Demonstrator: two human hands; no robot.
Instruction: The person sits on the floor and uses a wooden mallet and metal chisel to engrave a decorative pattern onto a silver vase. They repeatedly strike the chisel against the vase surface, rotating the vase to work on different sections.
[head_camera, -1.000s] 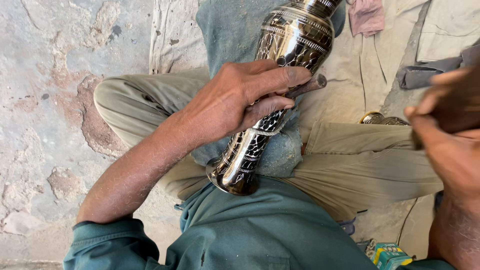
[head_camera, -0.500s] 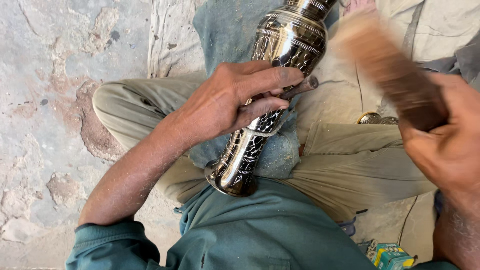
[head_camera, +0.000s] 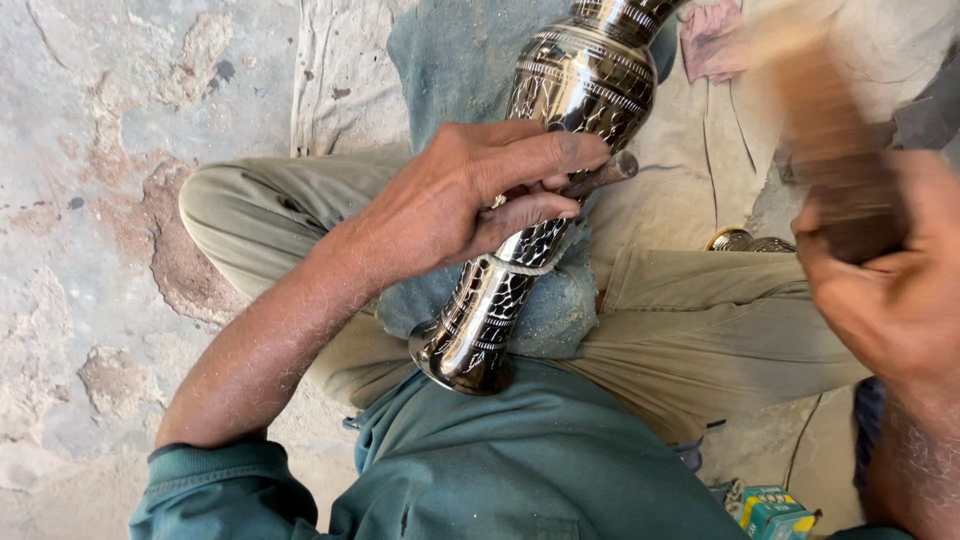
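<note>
Here, from left to right:

- Floor (head_camera: 90, 200): worn, patchy concrete with reddish-brown stains fills the left side of the view.
- Pale cloth (head_camera: 340, 80): a dirty sheet spread on the floor beyond the person's knee, with a blue-grey cloth (head_camera: 450, 60) lying over it under the vase.
- Left leg (head_camera: 260, 215): bent, in khaki trousers, lying across the floor; the teal shirt (head_camera: 520, 470) fills the bottom of the view.
- Left hand (head_camera: 455, 200): reaches in from the lower left and lies over the waist of the vase, fingers (head_camera: 540, 155) curled around it in a firm grip. A thin rod-like tool (head_camera: 605, 172) pokes out from between these fingers, pinched against the metal.
- Engraved metal vase (head_camera: 560, 140): polished silver-coloured body with dark cut patterns, lying tilted across the lap. Its flared foot rests against the shirt at the belly, its wide shoulder points up and away toward the top edge.
- Small round metal piece (head_camera: 735, 240): lies on the cloth just beyond the right thigh, partly hidden.
- Pink rag (head_camera: 710, 40): crumpled near the top edge, right of the vase.
- Right hand (head_camera: 880, 290): raised at the right edge, well apart from the vase, fingers closed around the handle of a brown wooden implement (head_camera: 820, 100), which is blurred.
- Small teal and yellow box (head_camera: 775, 510): on the floor at the bottom right.
</note>
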